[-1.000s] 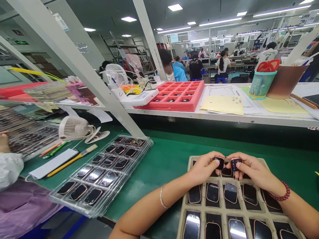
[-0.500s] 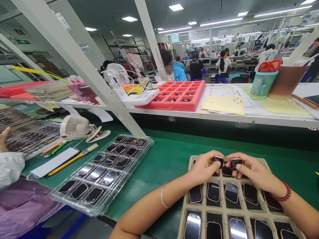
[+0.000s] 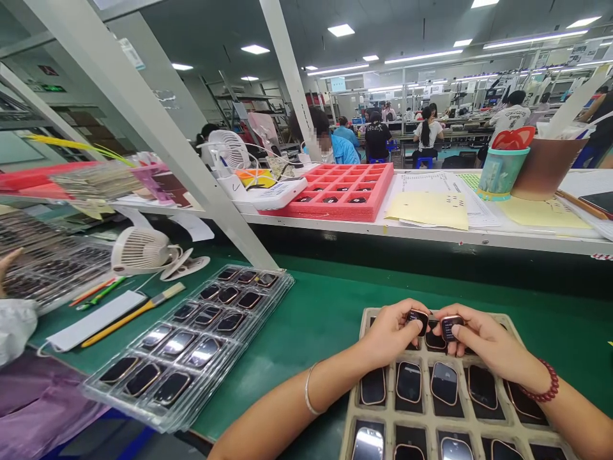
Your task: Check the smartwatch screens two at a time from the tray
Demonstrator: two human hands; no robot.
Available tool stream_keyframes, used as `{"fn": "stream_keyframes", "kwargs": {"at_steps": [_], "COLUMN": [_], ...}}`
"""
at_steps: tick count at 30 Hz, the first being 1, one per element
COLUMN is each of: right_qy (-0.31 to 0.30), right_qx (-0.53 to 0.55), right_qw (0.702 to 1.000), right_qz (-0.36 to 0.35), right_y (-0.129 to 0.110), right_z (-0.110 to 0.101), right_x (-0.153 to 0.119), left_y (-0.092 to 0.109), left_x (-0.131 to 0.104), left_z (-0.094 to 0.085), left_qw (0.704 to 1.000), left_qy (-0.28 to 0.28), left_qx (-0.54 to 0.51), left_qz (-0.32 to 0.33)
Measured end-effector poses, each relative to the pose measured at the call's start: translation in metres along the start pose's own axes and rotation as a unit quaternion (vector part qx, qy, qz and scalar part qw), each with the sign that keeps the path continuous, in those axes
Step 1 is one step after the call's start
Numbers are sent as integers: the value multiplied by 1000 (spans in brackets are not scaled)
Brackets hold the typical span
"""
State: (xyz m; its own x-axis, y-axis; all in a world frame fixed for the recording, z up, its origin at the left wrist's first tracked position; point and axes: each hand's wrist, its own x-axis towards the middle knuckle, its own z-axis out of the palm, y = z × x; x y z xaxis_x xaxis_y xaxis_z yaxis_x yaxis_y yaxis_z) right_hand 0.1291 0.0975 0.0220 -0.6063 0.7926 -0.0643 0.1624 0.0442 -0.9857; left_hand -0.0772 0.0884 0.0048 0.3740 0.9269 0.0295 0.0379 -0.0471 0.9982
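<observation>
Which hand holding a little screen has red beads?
The right hand: its wrist wears dark red beads, while the left forearm has a thin silvery bangle.

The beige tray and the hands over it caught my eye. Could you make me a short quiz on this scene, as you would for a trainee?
1. True or false: the left hand and right hand each hold a watch-like device.
2. On which of the person's arms is the red beaded bracelet? A) left B) right C) both
3. Fill in: the clear plastic tray lies to the person's ____ of the beige tray.

Key: 1. True; 2. B; 3. left
</observation>
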Motion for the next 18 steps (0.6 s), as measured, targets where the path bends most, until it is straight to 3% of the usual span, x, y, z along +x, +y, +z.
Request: {"fn": "stream_keyframes", "kwargs": {"at_steps": [18], "right_qy": [0], "right_qx": [-34], "right_qw": [999], "right_qz": [1], "right_y": [1], "right_z": [0], "right_x": [0], "left_y": [2], "left_x": [0], "left_z": [0], "left_qw": [1000], "left_qy": [7], "left_qx": [5], "left_qz": [-5]}}
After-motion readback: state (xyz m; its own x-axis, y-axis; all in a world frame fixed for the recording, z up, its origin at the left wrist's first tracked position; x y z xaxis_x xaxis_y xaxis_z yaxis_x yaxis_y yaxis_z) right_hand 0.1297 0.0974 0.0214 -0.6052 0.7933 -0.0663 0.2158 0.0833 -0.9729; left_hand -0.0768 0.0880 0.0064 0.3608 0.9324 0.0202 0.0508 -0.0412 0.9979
